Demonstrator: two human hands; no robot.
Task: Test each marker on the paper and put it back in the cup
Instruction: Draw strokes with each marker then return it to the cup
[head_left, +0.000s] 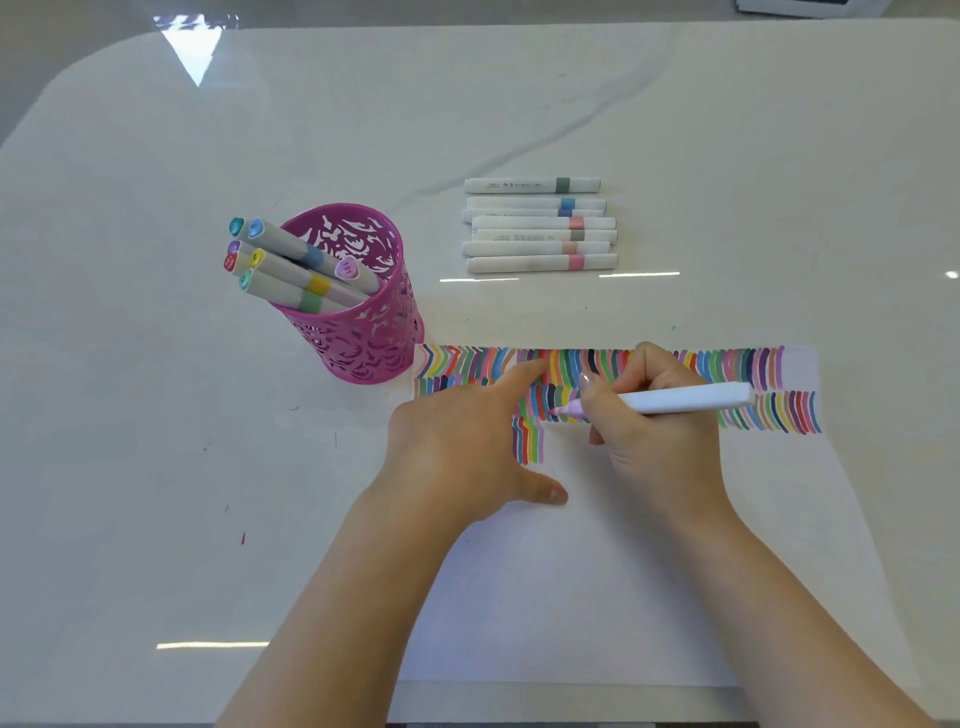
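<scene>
From the head camera, the right hand (655, 431) holds a white-barrelled marker (680, 399). Its grip is closed round the barrel near the writing end, with the fingers curled and the thumb across the top. The marker lies almost level, with its back end pointing right and its lilac tip pointing left. The tip touches the paper (597, 582) at the lower edge of the coloured stripes.

The left hand (462, 447) rests flat on the same sheet, just left of the tip. Its grip is loose and holds nothing: the fingers are straight, the forefinger reaches up onto the stripes and the thumb is spread out toward the person.

The paper is white and lies on the counter (156, 467) in front of the person. Bands of short strokes in many colours run along its far edge, and a short third row is begun under the left hand.

The magenta cup (363, 343) has a cut-out pattern in its wall and stands upright just beyond the sheet's far left corner. It holds several markers (304, 278) that lean to the left, their coloured caps uppermost.

Farther back, well apart from the cup, seven more markers (540, 226) lie side by side in a row on the counter. They are white with coloured bands.
</scene>
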